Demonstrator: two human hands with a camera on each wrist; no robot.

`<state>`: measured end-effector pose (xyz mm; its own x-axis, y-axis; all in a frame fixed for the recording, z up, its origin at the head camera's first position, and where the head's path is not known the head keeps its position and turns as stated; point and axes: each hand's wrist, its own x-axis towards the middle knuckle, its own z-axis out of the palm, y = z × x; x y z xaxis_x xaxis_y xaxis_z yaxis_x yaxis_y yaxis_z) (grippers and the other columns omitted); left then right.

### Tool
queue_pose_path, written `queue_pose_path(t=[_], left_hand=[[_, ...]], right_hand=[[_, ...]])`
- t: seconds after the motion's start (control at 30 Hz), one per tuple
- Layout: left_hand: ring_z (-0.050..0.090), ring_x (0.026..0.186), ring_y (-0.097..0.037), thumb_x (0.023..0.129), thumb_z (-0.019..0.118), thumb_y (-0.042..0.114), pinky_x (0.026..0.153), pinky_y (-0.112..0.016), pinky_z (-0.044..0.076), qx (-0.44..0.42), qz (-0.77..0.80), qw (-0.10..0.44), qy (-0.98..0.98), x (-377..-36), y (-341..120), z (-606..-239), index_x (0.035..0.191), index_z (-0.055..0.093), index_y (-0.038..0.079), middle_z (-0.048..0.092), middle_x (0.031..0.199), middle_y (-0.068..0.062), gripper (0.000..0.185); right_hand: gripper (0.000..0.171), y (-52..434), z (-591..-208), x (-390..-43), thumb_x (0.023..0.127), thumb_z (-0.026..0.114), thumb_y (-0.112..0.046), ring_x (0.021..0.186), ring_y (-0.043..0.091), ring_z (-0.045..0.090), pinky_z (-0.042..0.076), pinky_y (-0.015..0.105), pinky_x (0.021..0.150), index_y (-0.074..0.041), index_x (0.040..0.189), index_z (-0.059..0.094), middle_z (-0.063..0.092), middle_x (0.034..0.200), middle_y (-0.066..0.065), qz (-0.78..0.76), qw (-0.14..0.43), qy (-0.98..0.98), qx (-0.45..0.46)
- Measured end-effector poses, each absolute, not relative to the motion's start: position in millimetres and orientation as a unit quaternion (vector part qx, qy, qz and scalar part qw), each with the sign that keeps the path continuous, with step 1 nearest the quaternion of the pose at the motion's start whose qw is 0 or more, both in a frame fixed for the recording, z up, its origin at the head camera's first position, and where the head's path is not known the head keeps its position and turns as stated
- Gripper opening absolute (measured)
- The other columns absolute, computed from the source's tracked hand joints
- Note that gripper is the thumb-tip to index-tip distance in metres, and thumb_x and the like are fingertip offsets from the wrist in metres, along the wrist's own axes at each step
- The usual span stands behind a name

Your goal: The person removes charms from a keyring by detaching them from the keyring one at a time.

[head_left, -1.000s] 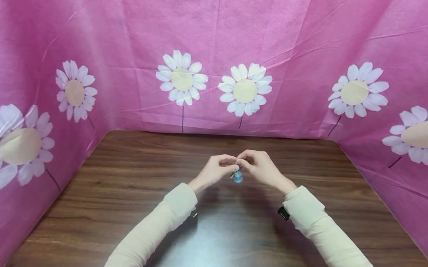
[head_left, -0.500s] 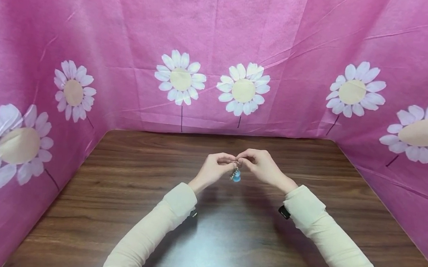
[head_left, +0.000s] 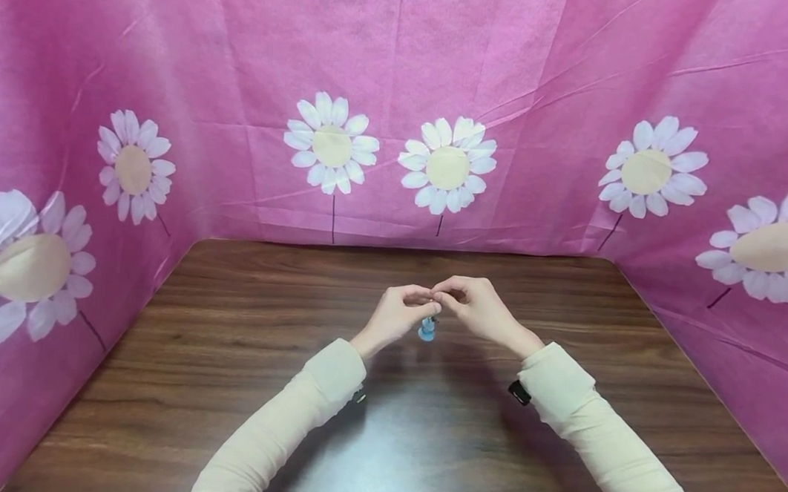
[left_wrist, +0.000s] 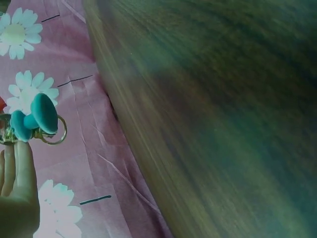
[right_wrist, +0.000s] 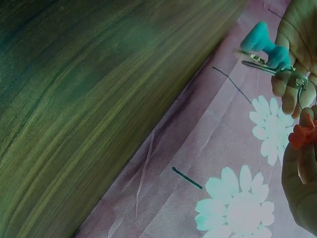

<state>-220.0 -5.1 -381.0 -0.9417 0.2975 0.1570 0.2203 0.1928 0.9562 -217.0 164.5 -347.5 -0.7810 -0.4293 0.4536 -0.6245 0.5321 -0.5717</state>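
Observation:
Both hands meet above the table in the head view. My left hand (head_left: 395, 314) pinches the metal part of a key ring (right_wrist: 300, 89) between thumb and fingers. From it hangs a blue charm shaped like a push pin (head_left: 427, 329), with wide round ends in the left wrist view. A thin gold-coloured loop (left_wrist: 63, 131) shows beside the charm. My right hand (head_left: 481, 308), fingertips touching the left ones, pinches a small red-orange piece (right_wrist: 301, 135) close to the ring. The fingers hide much of the metal parts.
A brown wood-grain table (head_left: 259, 387) lies under both forearms. Pink cloth with white daisies (head_left: 397, 53) stands along its back and sides. A small dark device (head_left: 519, 391) sits under the right sleeve cuff.
The blue charm has swung slightly left beneath the fingers, and the metal pieces beside it show less. Both hands stay nearly in place, fingertips together.

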Motion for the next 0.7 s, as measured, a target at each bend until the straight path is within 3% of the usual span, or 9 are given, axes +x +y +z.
queue_pose_path(t=[0.13,0.27,0.5,0.7], left_hand=[[0.064,0.099,-0.027,0.084,0.066,0.014,0.083,-0.027,0.051,0.183,0.627,0.061,0.754,-222.8,-8.2,-381.6,0.114,0.061,-0.001,0.066,0.106,-0.019,0.034],[0.064,0.099,-0.022,0.086,0.063,0.013,0.085,-0.027,0.05,0.187,0.635,0.085,0.745,-224.1,-10.6,-383.6,0.117,0.06,0.0,0.066,0.108,-0.018,0.034],[0.063,0.084,-0.006,0.085,0.063,0.008,0.08,-0.03,0.053,0.203,0.652,0.109,0.722,-222.4,-8.4,-386.5,0.117,0.059,-0.003,0.065,0.107,-0.022,0.034],[0.062,0.076,-0.004,0.082,0.066,0.005,0.075,-0.032,0.055,0.183,0.672,0.099,0.711,-219.9,-6.8,-383.8,0.113,0.06,-0.004,0.065,0.105,-0.024,0.033]], right_hand=[[0.008,165.2,-345.2,-215.6,0.084,0.064,-0.008,0.071,0.011,0.062,0.051,0.022,0.063,-0.006,0.091,0.07,0.07,0.083,0.003,0.373,0.125,-0.868,0.302],[0.008,166.3,-344.9,-215.0,0.086,0.062,-0.006,0.072,0.019,0.065,0.052,0.023,0.063,-0.005,0.09,0.068,0.069,0.083,0.005,0.389,0.107,-0.864,0.301],[0.007,166.5,-346.6,-213.7,0.086,0.061,-0.004,0.071,0.022,0.064,0.053,0.026,0.063,-0.006,0.087,0.067,0.068,0.08,0.005,0.391,0.104,-0.865,0.295],[0.007,167.2,-346.5,-215.0,0.085,0.062,-0.004,0.075,0.021,0.064,0.052,0.029,0.065,-0.006,0.088,0.068,0.068,0.082,0.004,0.377,0.108,-0.87,0.298]])
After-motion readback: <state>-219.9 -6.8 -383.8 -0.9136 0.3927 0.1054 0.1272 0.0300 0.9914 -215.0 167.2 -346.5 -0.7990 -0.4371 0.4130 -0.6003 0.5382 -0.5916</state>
